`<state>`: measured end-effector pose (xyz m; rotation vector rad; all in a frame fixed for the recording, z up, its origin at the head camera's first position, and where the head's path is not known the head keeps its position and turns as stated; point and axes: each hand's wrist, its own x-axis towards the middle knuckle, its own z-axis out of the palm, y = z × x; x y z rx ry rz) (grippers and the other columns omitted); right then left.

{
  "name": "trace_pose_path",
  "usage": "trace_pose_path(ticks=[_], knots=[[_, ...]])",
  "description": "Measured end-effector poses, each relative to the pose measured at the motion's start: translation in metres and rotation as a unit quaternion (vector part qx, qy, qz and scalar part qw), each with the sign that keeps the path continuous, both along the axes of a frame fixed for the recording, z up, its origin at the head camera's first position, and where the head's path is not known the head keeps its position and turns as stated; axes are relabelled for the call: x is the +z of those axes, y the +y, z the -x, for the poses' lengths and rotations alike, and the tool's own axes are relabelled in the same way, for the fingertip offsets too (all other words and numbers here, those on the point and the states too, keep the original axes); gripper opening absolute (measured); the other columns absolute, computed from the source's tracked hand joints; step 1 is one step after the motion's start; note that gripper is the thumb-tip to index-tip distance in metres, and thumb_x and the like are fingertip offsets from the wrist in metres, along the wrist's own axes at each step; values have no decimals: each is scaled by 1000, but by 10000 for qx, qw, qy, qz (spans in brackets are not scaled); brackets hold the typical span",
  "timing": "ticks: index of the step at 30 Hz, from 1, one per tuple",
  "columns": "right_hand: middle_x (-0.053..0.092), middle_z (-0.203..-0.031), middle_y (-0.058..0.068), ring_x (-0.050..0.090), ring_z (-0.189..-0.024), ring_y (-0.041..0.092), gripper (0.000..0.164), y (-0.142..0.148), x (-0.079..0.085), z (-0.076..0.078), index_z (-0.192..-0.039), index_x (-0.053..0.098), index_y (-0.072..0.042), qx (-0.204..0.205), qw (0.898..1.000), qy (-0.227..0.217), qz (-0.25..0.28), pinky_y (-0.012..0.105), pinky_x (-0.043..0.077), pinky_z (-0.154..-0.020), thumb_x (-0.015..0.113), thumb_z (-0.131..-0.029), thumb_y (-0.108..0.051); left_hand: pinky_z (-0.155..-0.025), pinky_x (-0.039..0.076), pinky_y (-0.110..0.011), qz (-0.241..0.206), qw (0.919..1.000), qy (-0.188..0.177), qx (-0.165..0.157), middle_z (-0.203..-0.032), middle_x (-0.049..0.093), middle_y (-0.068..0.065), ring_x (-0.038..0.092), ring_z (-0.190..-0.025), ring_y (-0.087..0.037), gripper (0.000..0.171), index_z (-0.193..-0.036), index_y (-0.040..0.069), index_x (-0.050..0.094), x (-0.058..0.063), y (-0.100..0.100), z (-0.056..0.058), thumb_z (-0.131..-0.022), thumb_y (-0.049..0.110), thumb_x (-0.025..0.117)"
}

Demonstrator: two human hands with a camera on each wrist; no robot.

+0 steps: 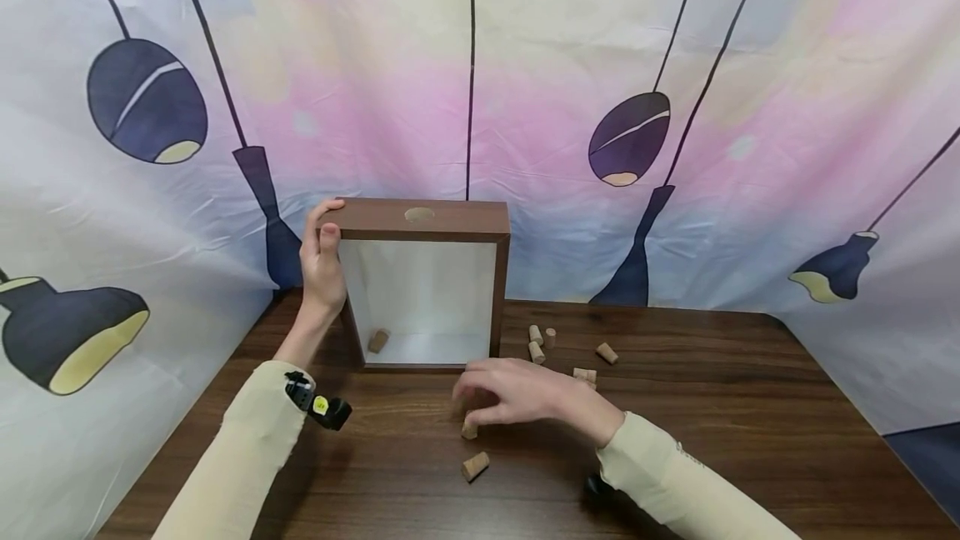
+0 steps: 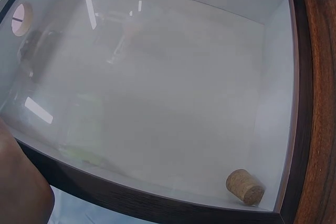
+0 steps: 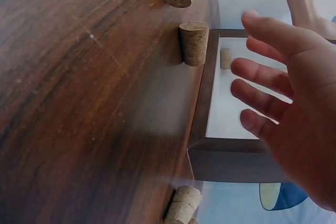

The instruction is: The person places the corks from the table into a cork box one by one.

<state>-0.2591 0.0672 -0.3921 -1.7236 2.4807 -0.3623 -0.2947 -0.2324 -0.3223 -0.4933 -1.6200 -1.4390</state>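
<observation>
A brown shadow box frame (image 1: 502,298) with a clear front and a round hole (image 1: 419,214) in its top stands upright on the table. My left hand (image 1: 322,267) grips its upper left corner, thumb at the front. Inside, one cork (image 2: 245,187) leans in a bottom corner. My right hand (image 1: 517,392) hovers in front of the box, fingers apart and loosely bent, with nothing held in the right wrist view (image 3: 299,87). Just below its fingertips a cork (image 1: 469,430) stands on the table, partly covered by the hand in the head view. Another cork (image 1: 475,466) lies nearer.
Several more corks lie to the right of the box, among them one cork (image 1: 607,352) apart and one cork (image 1: 585,375) behind my right wrist. The dark wooden table (image 1: 712,407) ends at a patterned cloth backdrop (image 1: 555,265).
</observation>
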Motion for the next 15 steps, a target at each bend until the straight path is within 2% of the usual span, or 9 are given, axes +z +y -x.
trace_pose_path(ticks=[4,8,15], knots=[[59,-114,-8,57,-96,7,39,1,-5,1,-125,63,-24,102,9997,-115,-206,18,44,-82,68,-93,-45,-47,10,-27,35,10000,15,16,-63,26,13,9,-48,-2,83,-133,-6,48,3,2,-4,-94,68,49],[56,-114,-11,55,-91,6,40,1,-11,2,-126,62,-27,67,9987,-165,-482,17,42,-76,68,-92,-48,-44,10,-27,27,10000,16,53,-55,19,13,8,-45,-6,83,-134,-1,50,-8,-7,11,-92,70,49],[53,-106,-13,53,-84,4,34,-1,-19,2,-123,64,-29,51,9974,-119,-706,16,40,-71,67,-94,-45,-45,10,-27,15,10000,12,74,-56,19,13,8,-46,-6,81,-134,0,51,-8,-7,12,-93,69,48]])
